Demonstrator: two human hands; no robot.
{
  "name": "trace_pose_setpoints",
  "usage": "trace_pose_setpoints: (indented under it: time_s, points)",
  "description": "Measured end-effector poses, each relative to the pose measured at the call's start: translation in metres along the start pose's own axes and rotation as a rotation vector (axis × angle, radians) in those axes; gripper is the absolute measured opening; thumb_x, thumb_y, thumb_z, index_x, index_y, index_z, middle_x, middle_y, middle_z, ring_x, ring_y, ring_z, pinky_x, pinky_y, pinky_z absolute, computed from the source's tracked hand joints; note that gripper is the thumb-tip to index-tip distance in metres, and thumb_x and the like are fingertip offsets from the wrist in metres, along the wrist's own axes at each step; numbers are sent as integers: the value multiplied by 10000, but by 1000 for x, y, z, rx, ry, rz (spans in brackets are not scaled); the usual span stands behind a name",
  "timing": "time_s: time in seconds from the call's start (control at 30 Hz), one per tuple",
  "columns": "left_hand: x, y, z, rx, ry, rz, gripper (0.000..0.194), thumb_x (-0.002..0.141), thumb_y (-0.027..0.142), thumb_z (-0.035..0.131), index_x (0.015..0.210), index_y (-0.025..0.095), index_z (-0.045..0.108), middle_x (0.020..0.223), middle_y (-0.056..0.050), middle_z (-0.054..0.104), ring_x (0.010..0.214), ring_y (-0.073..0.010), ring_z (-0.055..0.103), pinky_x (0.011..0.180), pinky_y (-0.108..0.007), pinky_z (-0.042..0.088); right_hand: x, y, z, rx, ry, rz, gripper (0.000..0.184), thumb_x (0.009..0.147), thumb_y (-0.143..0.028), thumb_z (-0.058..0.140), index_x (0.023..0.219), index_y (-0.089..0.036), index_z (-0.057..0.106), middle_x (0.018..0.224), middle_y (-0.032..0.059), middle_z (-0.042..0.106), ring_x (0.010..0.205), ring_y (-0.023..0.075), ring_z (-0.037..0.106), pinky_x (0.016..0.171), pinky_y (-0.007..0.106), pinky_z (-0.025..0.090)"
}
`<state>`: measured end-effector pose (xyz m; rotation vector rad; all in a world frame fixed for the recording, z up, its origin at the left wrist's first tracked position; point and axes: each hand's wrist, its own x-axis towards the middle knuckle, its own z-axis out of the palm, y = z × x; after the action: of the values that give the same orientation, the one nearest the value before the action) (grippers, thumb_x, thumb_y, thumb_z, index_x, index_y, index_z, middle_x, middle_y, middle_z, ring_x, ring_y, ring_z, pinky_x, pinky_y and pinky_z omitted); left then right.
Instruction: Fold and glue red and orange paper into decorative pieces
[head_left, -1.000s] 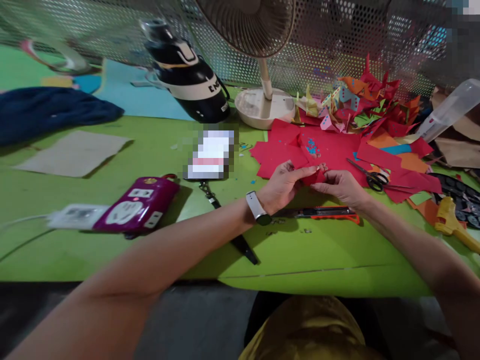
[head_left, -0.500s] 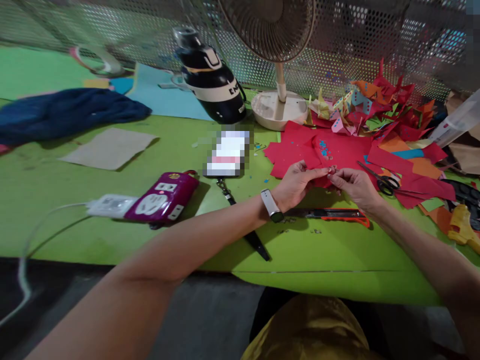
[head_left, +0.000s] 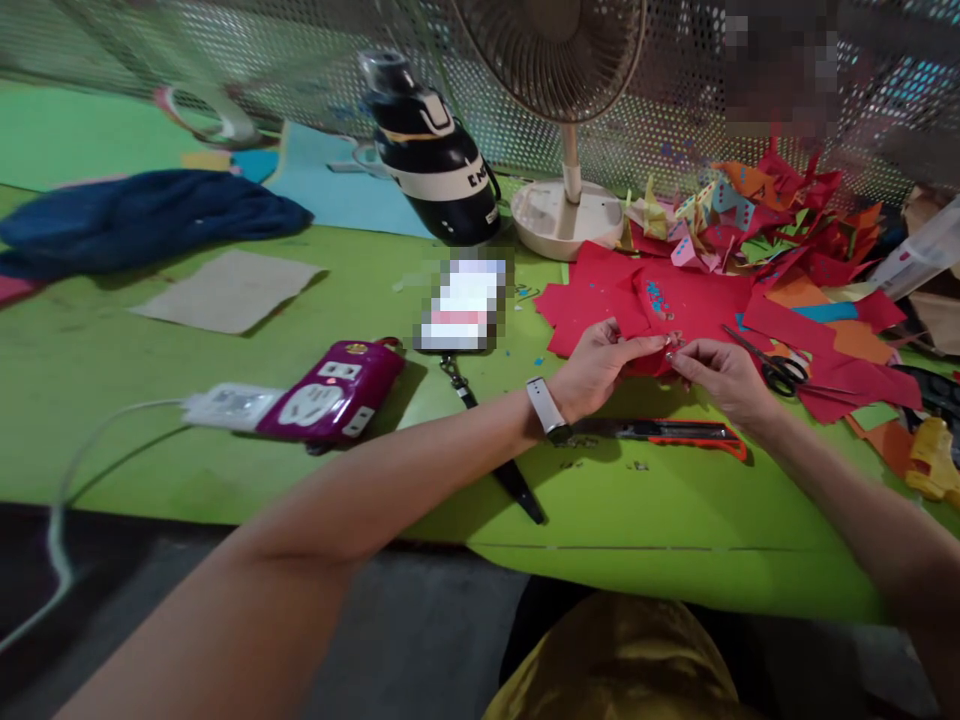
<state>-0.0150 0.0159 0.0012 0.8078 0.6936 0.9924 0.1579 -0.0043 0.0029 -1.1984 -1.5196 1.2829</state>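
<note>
My left hand [head_left: 604, 362], with a pale watch band [head_left: 546, 408] on the wrist, is closed in a pinch on red paper [head_left: 639, 364]. My right hand [head_left: 721, 372] also pinches, its fingertips almost meeting the left ones at the paper's edge. A tiny shiny bit shows between them, too small to name. Just beyond lie red sheets [head_left: 701, 290] with a cluster of small blue pieces [head_left: 658, 298] on top. Black scissors [head_left: 784, 374] rest right of my right hand. A utility knife [head_left: 667, 431] with an orange-edged handle lies nearer me.
Behind the red sheets stand a heap of folded coloured paper [head_left: 750, 215], a fan [head_left: 568, 215] and a black bottle [head_left: 442, 180]. Further left are a phone [head_left: 463, 305], a purple power strip [head_left: 334, 390] and dark blue cloth [head_left: 150, 218]. A yellow-and-black tool [head_left: 932, 460] sits far right.
The whole view has shifted slightly, so things appear a little further right. Both hands keep their pinch at the same spot over the red paper.
</note>
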Motion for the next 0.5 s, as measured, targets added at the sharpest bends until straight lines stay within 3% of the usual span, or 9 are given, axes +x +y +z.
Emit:
trace_pose_setpoints:
  time_s: [0.5]
  points:
    - [0,-1,1,-25,10,62,237,616,253,861,744,138,699,827,-51,777,861,-221,732,832,-352,558,1,3,1,-70,7,-54,432,746,-636,702,738,-209,634,663,1,657,608,124,598,609,289,487]
